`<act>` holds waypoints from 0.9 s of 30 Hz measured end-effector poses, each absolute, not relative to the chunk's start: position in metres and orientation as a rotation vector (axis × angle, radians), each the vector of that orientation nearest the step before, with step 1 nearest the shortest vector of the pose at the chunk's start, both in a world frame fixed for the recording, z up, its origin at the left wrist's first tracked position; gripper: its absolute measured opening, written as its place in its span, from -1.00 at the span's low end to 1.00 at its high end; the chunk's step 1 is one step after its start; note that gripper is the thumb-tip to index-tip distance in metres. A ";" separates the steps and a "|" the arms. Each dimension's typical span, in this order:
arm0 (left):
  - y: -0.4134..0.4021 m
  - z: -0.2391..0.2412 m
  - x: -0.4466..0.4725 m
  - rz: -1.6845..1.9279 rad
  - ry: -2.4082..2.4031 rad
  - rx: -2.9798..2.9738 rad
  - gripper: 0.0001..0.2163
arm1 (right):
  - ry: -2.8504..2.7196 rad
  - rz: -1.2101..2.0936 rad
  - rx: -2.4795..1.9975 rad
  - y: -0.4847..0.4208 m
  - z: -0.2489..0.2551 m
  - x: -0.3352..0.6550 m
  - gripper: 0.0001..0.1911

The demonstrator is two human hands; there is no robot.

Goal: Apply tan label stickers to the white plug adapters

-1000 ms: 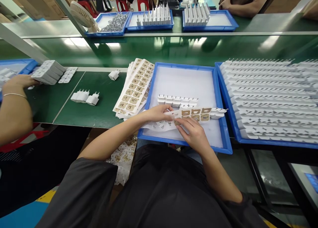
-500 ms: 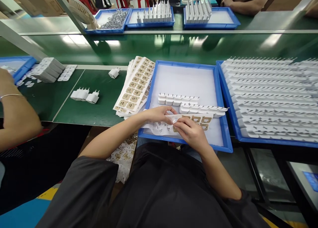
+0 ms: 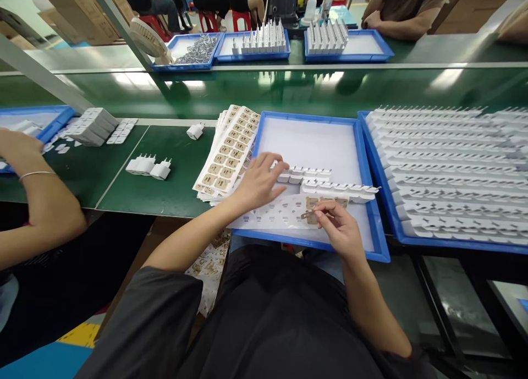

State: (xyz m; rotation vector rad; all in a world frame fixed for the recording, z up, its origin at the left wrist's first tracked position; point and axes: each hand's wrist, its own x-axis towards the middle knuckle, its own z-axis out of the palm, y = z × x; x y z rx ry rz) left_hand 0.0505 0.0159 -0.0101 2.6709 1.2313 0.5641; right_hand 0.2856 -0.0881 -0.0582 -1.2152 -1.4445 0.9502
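1 green conveyor belt (image 3: 289,90), blue tray (image 3: 307,115) nearside, red stools (image 3: 238,19) beyond

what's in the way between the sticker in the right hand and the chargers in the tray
Nothing visible: the right hand pinches the sticker just short of the near row of chargers, over the flat backing sheet.

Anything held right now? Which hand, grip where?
Right hand pinches a tan sticker by one end, thumb and forefinger, above the backing sheet. Left hand holds nothing, fingers at the charger row.
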 end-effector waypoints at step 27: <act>-0.054 -0.049 0.052 1.117 0.934 1.330 -0.56 | -1.238 1.253 -0.895 -0.089 -0.027 0.236 -0.79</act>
